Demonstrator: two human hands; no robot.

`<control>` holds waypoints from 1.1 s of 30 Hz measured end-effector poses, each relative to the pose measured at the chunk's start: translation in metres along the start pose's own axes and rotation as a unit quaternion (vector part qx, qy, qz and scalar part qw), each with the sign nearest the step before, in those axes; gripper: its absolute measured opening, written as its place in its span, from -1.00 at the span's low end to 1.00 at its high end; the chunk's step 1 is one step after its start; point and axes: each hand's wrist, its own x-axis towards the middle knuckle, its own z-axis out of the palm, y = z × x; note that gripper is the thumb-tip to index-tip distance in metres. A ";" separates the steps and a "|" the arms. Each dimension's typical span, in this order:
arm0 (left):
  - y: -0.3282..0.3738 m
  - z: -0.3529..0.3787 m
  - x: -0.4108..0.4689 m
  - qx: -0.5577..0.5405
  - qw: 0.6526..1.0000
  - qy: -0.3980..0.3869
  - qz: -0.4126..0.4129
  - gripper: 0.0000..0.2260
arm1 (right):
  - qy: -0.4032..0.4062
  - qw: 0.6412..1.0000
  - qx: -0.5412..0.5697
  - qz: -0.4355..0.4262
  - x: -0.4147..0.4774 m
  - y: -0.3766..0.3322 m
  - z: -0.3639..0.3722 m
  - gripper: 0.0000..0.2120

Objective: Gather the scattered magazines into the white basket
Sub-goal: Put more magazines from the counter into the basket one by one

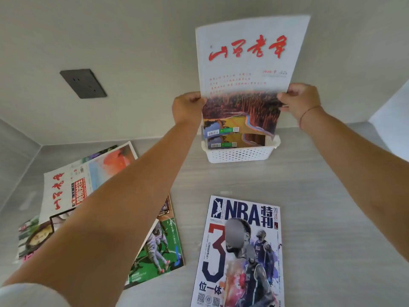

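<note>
I hold a white magazine with red calligraphy and a forest photo (247, 69) upright over the white basket (239, 154). My left hand (187, 107) grips its left edge and my right hand (299, 99) grips its right edge. Its bottom edge hangs just above the basket's rim. Inside the basket stands another magazine with the same cover (238, 141). An NBA magazine (241, 253) lies flat on the grey table in front. At the left lies a pile of several magazines (73, 187), partly hidden under my left forearm, with a green football cover (159, 251) at its right.
The basket stands against the back wall of the grey wooden table (321, 207). A dark wall socket (83, 83) sits on the wall at the left. Side walls close the table in at the far left and far right.
</note>
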 end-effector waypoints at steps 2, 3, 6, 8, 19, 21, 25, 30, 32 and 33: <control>-0.004 0.011 0.012 0.001 1.000 0.008 -0.016 -0.86 | 0.012 1.000 -0.008 0.007 0.011 0.005 0.005 -0.79; -0.010 0.016 0.015 0.001 1.000 0.008 -0.030 -0.86 | 0.014 1.000 -0.011 0.015 0.015 0.010 0.008 -0.80; -0.034 0.028 0.017 0.016 0.997 0.000 -0.069 -0.84 | 0.016 0.998 -0.012 0.059 0.022 0.034 0.016 -0.79; -0.050 0.034 0.016 0.029 0.995 0.002 -0.091 -0.84 | 0.010 0.996 -0.014 0.088 0.024 0.052 0.022 -0.79; -0.076 0.055 0.031 0.022 0.983 0.023 -0.182 -0.77 | 0.001 0.987 -0.118 0.112 0.039 0.084 0.038 -0.77; -0.074 0.057 0.035 0.026 0.982 0.020 -0.184 -0.68 | -0.010 0.986 -0.138 0.088 0.041 0.080 0.041 -0.71; -0.070 0.063 0.039 0.038 0.985 0.014 -0.166 -0.75 | -0.043 0.990 -0.096 0.097 0.046 0.072 0.050 -0.62; -0.072 0.063 0.040 0.046 0.987 0.010 -0.157 -0.77 | -0.052 0.991 -0.086 0.092 0.046 0.068 0.054 -0.61; -0.073 0.061 0.039 0.057 0.988 -0.003 -0.146 -0.78 | -0.062 0.990 -0.089 0.088 0.044 0.070 0.052 -0.61; -0.072 0.061 0.038 0.066 0.988 -0.010 -0.140 -0.80 | -0.067 0.990 -0.090 0.086 0.043 0.070 0.051 -0.61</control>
